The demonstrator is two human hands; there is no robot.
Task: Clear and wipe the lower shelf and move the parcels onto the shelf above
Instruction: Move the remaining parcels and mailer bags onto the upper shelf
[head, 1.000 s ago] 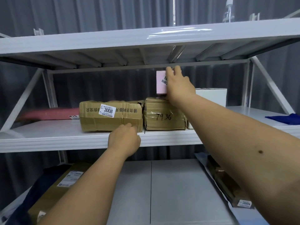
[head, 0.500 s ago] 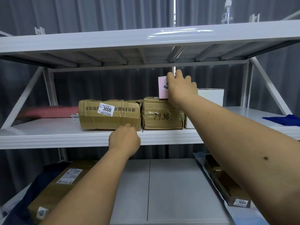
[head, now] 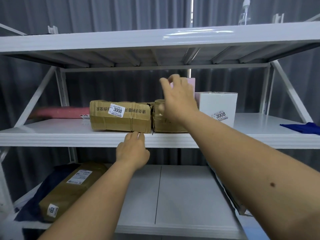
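Judging by the shelves, the task is partly done: several parcels sit on the upper shelf (head: pixel 52 134); a brown parcel (head: pixel 72 189) remains far left on the smooth lower shelf (head: pixel 181 196), its middle bare, wiping unclear. Right hand (head: pixel 180 99) hovers, fingers spread, holding nothing, before a pink box (head: pixel 191 84) atop a creased carton (head: pixel 160 122); left hand (head: pixel 132 151) rests straight fingers on the shelf edge.

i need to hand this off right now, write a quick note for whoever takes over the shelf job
Left hand: open, fingers resting on the front edge of the middle shelf, just below the long brown parcel.
Right hand: open, blurred, in front of the small pink box, holding nothing.
On the middle shelf: long brown parcel, taped brown box, pink box on top of it, white box, pink parcel far left, blue cloth far right.
Lower shelf: middle bare; a brown parcel on dark fabric is still at the left, another parcel at the right edge.
Left: move those two up, then wipe.
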